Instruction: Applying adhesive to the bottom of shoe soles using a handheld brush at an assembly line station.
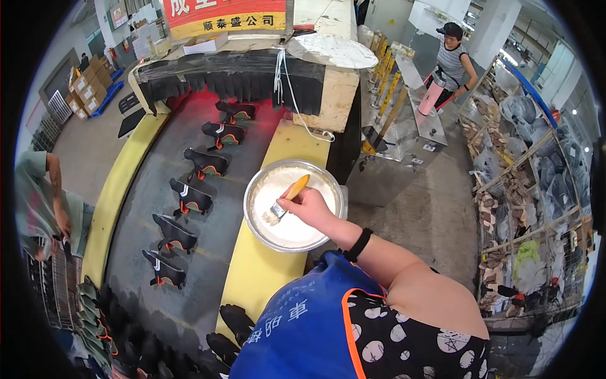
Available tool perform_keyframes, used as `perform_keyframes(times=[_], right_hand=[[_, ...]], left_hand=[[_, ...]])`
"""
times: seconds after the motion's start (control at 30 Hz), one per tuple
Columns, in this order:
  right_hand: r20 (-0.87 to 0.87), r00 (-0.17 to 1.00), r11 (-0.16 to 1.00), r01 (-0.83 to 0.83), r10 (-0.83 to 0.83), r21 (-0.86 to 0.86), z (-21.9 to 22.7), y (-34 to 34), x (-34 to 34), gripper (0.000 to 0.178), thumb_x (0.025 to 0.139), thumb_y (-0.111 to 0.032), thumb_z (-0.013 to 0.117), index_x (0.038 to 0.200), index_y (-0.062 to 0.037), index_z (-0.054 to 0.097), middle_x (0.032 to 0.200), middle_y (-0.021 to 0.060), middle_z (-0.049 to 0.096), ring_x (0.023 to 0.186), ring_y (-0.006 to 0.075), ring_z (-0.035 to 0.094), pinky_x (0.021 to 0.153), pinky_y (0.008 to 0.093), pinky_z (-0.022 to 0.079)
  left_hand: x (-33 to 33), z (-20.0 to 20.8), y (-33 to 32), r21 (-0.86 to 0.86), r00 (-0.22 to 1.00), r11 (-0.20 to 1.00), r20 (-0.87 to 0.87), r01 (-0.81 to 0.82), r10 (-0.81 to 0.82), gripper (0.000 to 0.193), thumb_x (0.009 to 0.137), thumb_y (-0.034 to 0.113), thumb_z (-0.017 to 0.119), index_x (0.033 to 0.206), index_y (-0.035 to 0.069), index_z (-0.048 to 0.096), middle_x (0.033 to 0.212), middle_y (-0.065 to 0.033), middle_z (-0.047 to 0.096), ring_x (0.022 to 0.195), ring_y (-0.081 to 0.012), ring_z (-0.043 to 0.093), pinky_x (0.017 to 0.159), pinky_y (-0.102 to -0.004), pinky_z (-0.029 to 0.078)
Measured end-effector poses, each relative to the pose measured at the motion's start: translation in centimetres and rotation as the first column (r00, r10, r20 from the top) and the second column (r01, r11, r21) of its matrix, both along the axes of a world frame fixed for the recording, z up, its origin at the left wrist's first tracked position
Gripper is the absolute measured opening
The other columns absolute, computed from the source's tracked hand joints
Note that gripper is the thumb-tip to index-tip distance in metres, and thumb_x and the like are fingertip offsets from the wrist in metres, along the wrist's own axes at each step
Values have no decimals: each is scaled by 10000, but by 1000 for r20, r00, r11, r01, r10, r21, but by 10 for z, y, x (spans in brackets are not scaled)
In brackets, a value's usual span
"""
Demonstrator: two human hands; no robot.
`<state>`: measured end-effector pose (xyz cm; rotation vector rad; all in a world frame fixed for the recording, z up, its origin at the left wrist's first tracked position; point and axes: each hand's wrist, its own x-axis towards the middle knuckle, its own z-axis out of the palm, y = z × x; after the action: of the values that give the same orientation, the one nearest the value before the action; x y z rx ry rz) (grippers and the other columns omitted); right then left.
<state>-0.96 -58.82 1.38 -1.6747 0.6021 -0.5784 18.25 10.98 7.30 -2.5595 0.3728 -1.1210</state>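
Right fingers [293,206] clamp one brush [298,186] over one bowl [248,205] mid-frame; left fingers, I can't tell. Six shoe uppers [191,197] lie left.

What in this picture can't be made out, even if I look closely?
In the head view:
Left grip: not visible; outside the frame or behind the blue apron, cannot tell which.
Bottom inside the metal bowl: covered by white liquid.
Conveyor belt: far stretch hidden by the black fringed curtain.
Left co-worker's dark item: too small to identify.
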Motion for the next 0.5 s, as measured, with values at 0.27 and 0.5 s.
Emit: perform_keyframes(times=[0.27,0.5], right_hand=[[135,988,974,37,-68,226,-4,-20,-17,223,938,-194,683,1040,3,663,840,32,660,704,81,608,642,234,511],[216,956,909,97,-198,405,-8,-39,-50,231,933,-193,696,1043,5,647,808,24,641,668,79,592,609,226,510]], left_hand=[[-15,-27,-219,-946,509,216,-313,-243,-802,484,796,-26,731,1256,-6,580,1169,-118,647,1009,-200,633,876,-352,521],[-35,-131,-390,-586,-232,557,-538,-589,-811,348,692,27,782,1026,-5,688,909,-60,702,836,-177,667,771,-314,535]])
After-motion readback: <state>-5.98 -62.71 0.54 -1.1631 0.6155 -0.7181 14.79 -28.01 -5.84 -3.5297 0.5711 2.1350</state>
